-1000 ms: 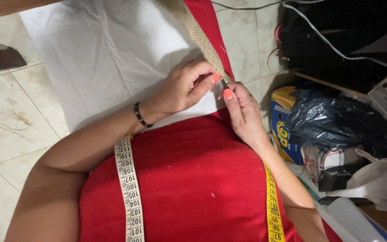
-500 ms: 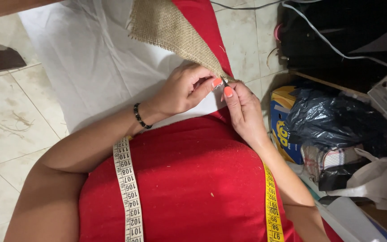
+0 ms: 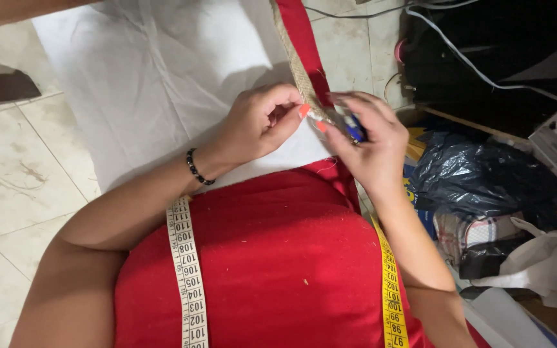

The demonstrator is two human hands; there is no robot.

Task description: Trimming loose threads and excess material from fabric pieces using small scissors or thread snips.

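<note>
Now both hands, left (image 3: 259,122) and right (image 3: 365,145), pinch the burlap strip's (image 3: 294,61) near end; it runs lengthwise away from them.

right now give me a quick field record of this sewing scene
left hand: pinching the end of the burlap strip
right hand: meets the same end, a small blue tool in its grip
strip: runs up and away along red fabric
under the hands: white cloth on a tiled floor
worn: tape measure round the neck, black bead bracelet on the left wrist
right side: dark plastic bag, cables
</note>
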